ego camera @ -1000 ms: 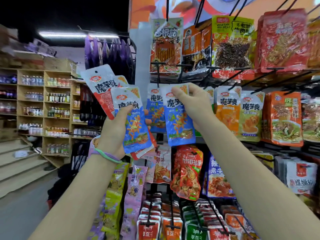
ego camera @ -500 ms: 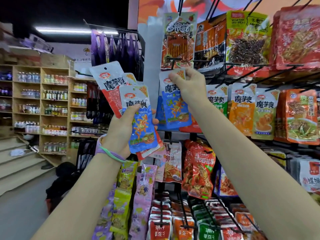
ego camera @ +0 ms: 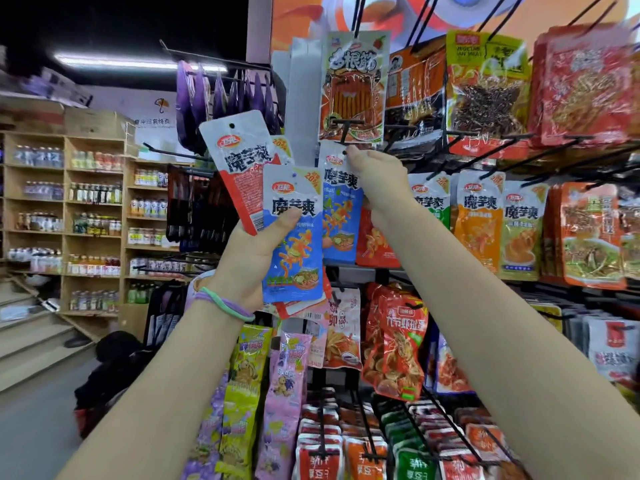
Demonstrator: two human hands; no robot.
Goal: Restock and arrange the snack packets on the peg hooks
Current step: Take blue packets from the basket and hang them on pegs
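Single head-worn view, wide-angle, aimed forward and slightly upward at close range. Peg rack (ego camera: 485, 161) seen just beyond right hand (ego camera: 377, 178); shop shelving (ego camera: 65, 216) far left of left hand (ego camera: 249, 258).

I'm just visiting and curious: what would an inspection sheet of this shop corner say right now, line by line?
Surface: black wire peg rack with rows of hooks, most hung with packets.
Job's things: blue-and-white snack packet raised to a hook tip; fanned stack of blue and red-and-white snack packets waiting.
Clutter: orange, green and red packets hanging to the right; more rows below.
Grippers: right hand pinches the single packet's top by its hole; left hand grips the stack, thumb across the front.
Cables: nothing seen.
Surroundings: wooden shelves of bottles, steps at left, ceiling strip light.
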